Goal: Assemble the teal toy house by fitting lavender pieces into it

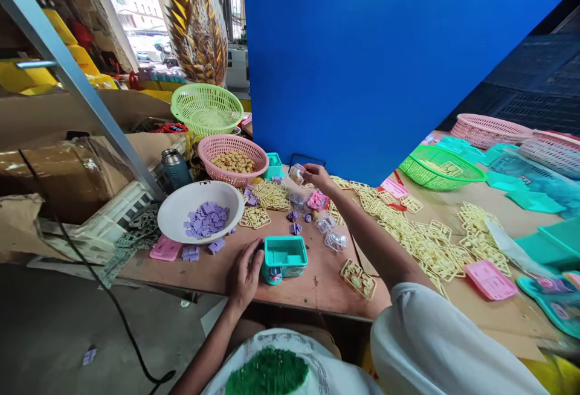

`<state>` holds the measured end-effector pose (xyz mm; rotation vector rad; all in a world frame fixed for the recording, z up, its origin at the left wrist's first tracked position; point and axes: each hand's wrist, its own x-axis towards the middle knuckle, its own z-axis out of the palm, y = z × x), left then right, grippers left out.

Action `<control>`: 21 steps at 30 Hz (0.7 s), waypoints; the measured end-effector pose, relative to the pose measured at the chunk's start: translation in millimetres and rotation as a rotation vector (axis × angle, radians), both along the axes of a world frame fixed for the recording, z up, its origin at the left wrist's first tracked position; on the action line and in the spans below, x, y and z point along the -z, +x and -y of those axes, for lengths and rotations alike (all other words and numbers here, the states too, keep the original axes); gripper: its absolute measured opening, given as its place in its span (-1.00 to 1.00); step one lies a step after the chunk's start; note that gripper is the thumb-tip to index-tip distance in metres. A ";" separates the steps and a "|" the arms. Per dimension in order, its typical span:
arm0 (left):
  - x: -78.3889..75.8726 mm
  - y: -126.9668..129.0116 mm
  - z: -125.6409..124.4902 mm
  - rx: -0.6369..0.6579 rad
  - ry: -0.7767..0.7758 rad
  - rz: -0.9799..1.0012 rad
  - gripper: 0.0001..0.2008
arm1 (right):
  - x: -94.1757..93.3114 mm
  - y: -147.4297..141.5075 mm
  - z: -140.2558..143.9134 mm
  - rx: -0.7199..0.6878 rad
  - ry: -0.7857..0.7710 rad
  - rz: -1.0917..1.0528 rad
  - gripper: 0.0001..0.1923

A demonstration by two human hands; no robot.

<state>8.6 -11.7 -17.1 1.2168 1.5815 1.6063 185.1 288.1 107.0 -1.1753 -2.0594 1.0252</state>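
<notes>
My left hand (244,274) rests curled against the side of the teal plastic toy housing (284,258), low centre of the frame near the table (317,289) edge, steadying it; my right hand (317,176) is stretched up toward centre frame, fingertips pinched on a small clear capsule (297,174) just right of the pink basket of tan pieces (233,158). I judge this the pick-up step; next calls for bringing the capsule back and seating it squarely. The housing is boxy, open-topped, with a pink knob on its front.
</notes>
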 end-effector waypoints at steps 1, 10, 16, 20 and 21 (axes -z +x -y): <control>-1.7 0.5 0.2 -0.006 0.009 0.019 -0.43 | -2.5 5.0 16.4 -0.049 -0.031 -0.068 -0.56; -79.5 4.6 22.1 0.044 0.230 0.174 -0.40 | -16.9 23.4 179.5 -0.540 -0.329 -0.413 -0.56; -104.7 14.7 23.9 0.199 -0.032 0.400 -0.57 | -4.1 18.6 212.7 -0.527 -0.251 -0.355 -0.53; -95.5 10.8 24.8 0.031 0.009 0.363 -0.59 | -13.1 24.3 215.6 -0.391 0.156 -0.279 -0.71; -93.5 8.1 23.4 -0.023 0.007 0.376 -0.57 | -22.0 26.3 220.5 -0.362 0.275 -0.274 -0.77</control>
